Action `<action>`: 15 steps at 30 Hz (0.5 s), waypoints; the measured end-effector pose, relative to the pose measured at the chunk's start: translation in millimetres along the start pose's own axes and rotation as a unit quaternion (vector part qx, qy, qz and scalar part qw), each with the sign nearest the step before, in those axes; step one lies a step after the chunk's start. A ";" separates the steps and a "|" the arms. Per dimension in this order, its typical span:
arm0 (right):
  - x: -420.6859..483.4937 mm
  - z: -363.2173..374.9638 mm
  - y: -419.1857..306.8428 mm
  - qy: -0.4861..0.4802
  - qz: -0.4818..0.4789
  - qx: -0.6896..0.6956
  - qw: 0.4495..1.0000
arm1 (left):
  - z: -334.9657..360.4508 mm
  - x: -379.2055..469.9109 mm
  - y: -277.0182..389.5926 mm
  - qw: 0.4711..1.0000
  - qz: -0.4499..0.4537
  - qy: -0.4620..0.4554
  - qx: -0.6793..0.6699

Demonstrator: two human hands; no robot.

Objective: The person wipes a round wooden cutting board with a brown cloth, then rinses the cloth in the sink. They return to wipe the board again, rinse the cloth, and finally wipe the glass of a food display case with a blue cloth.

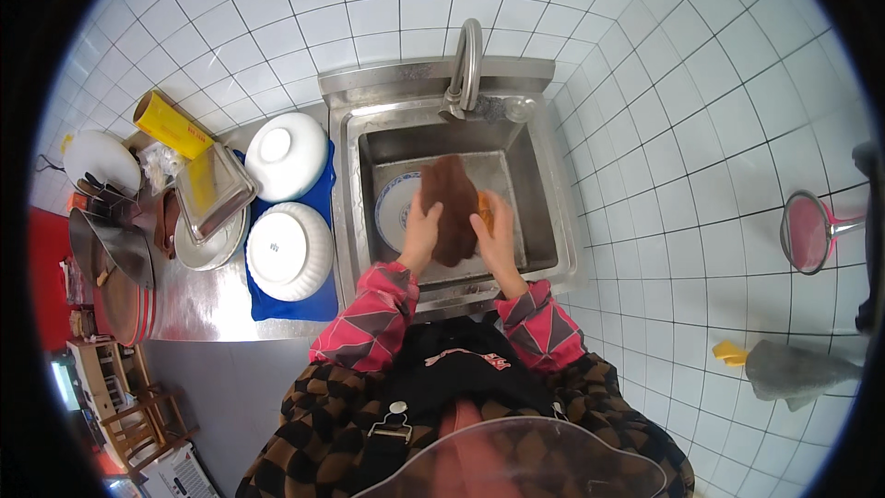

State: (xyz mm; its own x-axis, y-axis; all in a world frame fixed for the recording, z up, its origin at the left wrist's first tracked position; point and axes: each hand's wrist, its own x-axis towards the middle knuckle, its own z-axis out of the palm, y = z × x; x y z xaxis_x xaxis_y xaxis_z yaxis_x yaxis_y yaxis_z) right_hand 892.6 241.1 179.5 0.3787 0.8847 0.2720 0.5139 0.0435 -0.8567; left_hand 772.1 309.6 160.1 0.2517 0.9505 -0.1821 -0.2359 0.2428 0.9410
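Note:
Over the stainless steel sink (546, 242), my left hand (420, 232) grips the left side of a brown cloth (451, 214). At the cloth's right side my right hand (499, 238) is closed around an orange object (485, 213), partly hidden by its fingers; what it is I cannot tell. A white plate with a blue patterned rim (388, 211) lies in the basin, behind my left hand and the cloth. The curved metal faucet (470, 55) stands at the sink's back edge, with a grey scouring pad (491, 108) beside its base.
Two upturned white bowls (287, 155) (289, 252) rest on a blue cloth (290, 310) left of the sink. Farther left are a glass container (214, 194), a yellow cylinder (173, 126) and cutting boards (121, 304). A strainer (806, 232) and a grey cloth (788, 368) hang by the right wall.

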 end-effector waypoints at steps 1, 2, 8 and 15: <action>3.9 3.6 -4.1 0.052 -0.046 0.033 0.997 | 7.1 -5.0 5.3 1.000 0.000 -0.012 0.025; 8.3 6.1 -7.0 0.012 -0.031 0.074 0.997 | 13.2 -10.0 11.0 0.997 0.020 -0.048 0.062; 26.3 9.8 -2.0 -0.027 0.277 0.477 0.834 | 14.3 -41.3 27.8 0.962 0.058 -0.253 0.092; 28.6 -2.0 9.9 -0.080 0.313 0.620 0.715 | -24.0 -17.2 69.6 0.988 0.106 0.047 0.103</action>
State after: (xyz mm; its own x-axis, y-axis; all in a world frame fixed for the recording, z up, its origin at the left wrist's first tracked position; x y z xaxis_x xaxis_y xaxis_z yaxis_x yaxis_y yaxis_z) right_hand 910.1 265.9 179.7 0.0923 0.9482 -0.3040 -0.8334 -0.0935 -0.5448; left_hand 728.9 314.8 221.9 0.1269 0.9919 0.0085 -0.0759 0.0011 0.9971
